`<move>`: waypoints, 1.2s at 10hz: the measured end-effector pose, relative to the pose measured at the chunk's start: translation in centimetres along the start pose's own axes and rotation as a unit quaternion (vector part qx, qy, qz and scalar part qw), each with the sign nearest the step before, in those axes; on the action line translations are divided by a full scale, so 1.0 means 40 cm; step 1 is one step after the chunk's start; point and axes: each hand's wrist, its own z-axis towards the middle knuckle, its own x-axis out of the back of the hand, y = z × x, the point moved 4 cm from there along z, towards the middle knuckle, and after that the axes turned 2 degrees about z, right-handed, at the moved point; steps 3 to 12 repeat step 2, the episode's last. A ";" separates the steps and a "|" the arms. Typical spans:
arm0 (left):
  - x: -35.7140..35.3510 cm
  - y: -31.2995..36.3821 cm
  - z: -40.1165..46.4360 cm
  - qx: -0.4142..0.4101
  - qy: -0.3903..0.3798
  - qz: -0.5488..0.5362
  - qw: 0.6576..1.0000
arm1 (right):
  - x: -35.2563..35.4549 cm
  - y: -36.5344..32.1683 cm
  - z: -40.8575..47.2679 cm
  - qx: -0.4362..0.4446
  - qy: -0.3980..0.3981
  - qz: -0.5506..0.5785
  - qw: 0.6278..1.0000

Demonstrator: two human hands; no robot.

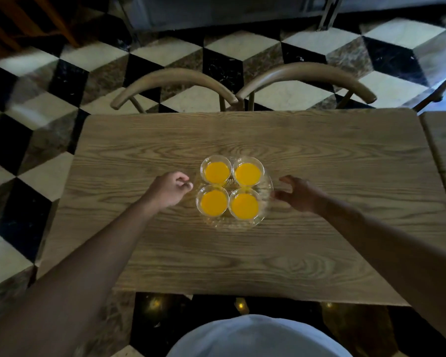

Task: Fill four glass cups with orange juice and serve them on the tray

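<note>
Checkered black-and-white marble floor surrounds the grained wooden counter (319,155), where a round clear glass tray (267,186) carries four clear glass cups of orange juice (232,188) packed rim to rim at its middle. The left hand (169,190) sits just beside the tray with fingers loosely curled, holding nothing; the right hand (298,194) has fingers spread near the opposite rim. An uneven lift would likely tilt the tray, sliding cups and spilling juice.

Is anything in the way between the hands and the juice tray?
Nothing visible. The left hand and right hand sit on either side of the glass tray, with only bare wooden table between them and its rim.
</note>
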 end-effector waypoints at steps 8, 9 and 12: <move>0.054 0.001 -0.070 -0.011 0.019 -0.005 1.000 | 0.058 -0.045 -0.067 0.012 0.036 0.010 0.999; 0.054 0.001 -0.070 -0.011 0.019 -0.005 1.000 | 0.058 -0.045 -0.067 0.012 0.036 0.010 0.999; 0.054 0.001 -0.070 -0.011 0.019 -0.005 1.000 | 0.058 -0.045 -0.067 0.012 0.036 0.010 0.999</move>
